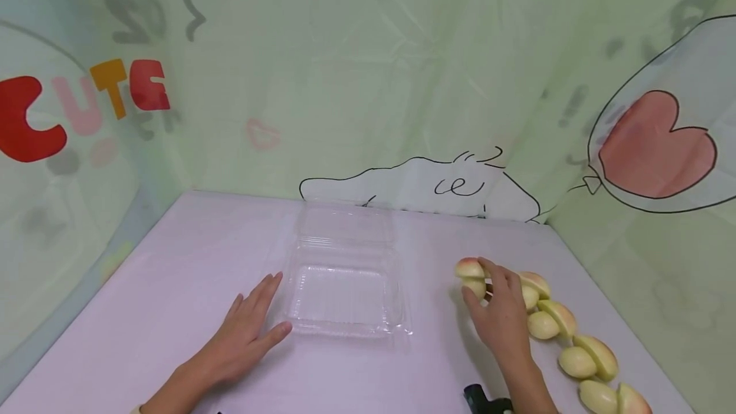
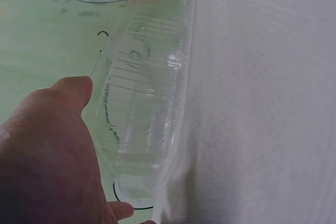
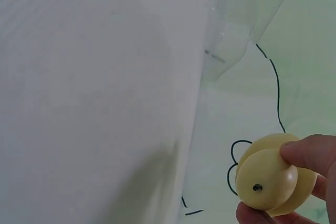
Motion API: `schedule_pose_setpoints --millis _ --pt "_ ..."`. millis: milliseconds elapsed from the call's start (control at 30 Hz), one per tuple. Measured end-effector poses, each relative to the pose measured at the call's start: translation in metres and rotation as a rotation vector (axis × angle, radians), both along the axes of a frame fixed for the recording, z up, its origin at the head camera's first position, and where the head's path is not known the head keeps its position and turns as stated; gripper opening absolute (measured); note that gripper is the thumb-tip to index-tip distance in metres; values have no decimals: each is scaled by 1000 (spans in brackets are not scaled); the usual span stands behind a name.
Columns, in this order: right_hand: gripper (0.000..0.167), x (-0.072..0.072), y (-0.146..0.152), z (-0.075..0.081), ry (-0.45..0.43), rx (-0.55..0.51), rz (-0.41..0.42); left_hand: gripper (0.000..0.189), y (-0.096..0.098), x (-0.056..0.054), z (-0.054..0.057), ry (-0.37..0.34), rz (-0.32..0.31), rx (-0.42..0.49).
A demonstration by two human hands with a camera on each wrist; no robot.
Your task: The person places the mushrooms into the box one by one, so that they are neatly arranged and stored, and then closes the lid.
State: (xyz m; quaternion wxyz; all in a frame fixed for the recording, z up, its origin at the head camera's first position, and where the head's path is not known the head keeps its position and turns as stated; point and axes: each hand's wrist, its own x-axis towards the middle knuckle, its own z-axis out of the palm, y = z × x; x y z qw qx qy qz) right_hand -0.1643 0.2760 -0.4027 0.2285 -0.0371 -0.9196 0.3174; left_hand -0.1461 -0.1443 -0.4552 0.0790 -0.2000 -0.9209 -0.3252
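A clear plastic clamshell box [image 1: 351, 329] lies on the table with its lid [image 1: 345, 225] folded back toward the wall. Beside the box's left edge is my left hand [image 1: 244, 340], fingers extended and holding nothing. The left wrist view shows that thumb [image 2: 73, 90] near the clear box wall [image 2: 142, 93]. To the right of the box, my right hand [image 1: 500, 312] pinches a pale yellow fruit piece [image 3: 266, 179] between thumb and fingers. It looks like two stacked parts, the upper one with red-blushed skin [image 1: 469, 266] and the lower one with a small dark spot [image 3: 257, 187].
Several similar fruit pieces [image 1: 577, 361] run in a diagonal row down the table's right side. A black object [image 1: 485, 401] shows at the front edge near my right forearm. Printed fabric walls [image 1: 374, 82] enclose the lilac table [image 1: 230, 235] at the back and sides.
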Motion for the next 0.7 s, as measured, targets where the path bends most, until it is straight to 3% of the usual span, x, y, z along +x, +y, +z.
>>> schedule_pose_setpoints --millis 700 --pt "58 -15 -42 22 16 -51 93 78 -1 -1 0 -6 7 -4"
